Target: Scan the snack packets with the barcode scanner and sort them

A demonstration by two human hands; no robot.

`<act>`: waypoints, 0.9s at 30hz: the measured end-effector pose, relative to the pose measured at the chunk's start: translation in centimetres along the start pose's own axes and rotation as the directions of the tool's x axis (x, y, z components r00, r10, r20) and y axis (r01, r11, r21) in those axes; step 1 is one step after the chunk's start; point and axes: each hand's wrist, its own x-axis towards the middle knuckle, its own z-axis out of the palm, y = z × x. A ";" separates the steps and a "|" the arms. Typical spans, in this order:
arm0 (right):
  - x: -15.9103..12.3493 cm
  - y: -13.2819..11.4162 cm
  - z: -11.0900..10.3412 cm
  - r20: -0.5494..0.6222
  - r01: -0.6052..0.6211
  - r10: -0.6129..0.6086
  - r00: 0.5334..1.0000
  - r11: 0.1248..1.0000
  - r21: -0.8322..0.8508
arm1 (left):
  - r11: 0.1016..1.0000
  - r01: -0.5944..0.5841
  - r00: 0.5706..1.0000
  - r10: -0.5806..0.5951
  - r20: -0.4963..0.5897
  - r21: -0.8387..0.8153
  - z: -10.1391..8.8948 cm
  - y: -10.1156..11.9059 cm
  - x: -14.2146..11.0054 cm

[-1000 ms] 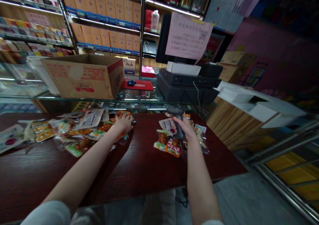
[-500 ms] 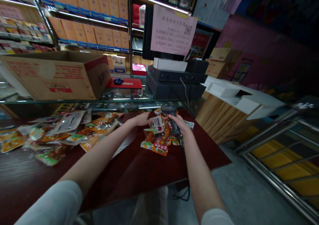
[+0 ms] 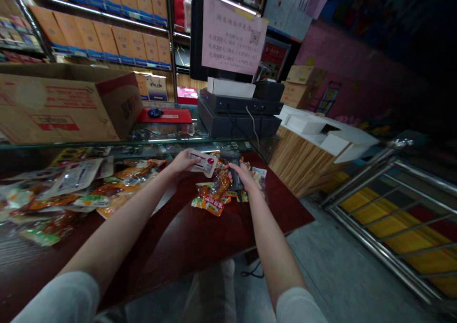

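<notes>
While packets (image 3: 213,205) strew the reddish table (image 3: 171,237), boxes (image 3: 89,35) line shelves (image 3: 103,14) beyond.

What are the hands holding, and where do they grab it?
The left hand holds a pale packet by its left end; the right hand holds a dark handheld scanner by its handle.

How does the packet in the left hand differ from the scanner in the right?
The packet is pale with printing; the scanner is dark. The packet is flat, while the scanner has a bulky head and a handle. The left hand grips the packet near one end; the right hand wraps around the scanner's handle. Each is held in a single hand.
</notes>
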 end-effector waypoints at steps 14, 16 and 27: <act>-0.8 -2.9 11.2 0.250 0.003 0.006 0.968 0.999 -0.037 | 0.925 -0.190 0.913 0.043 -0.405 -0.330 -8.3 1.6 -7.8; -0.8 -2.6 12.8 0.291 -0.021 0.028 0.956 0.999 -0.028 | 0.931 -0.181 0.921 0.048 -0.386 -0.317 -9.2 1.6 -8.6; -0.9 -1.0 16.3 0.400 -0.061 0.020 0.916 0.994 0.090 | 0.992 -0.127 0.893 0.105 -0.438 -0.020 -12.5 0.6 -10.1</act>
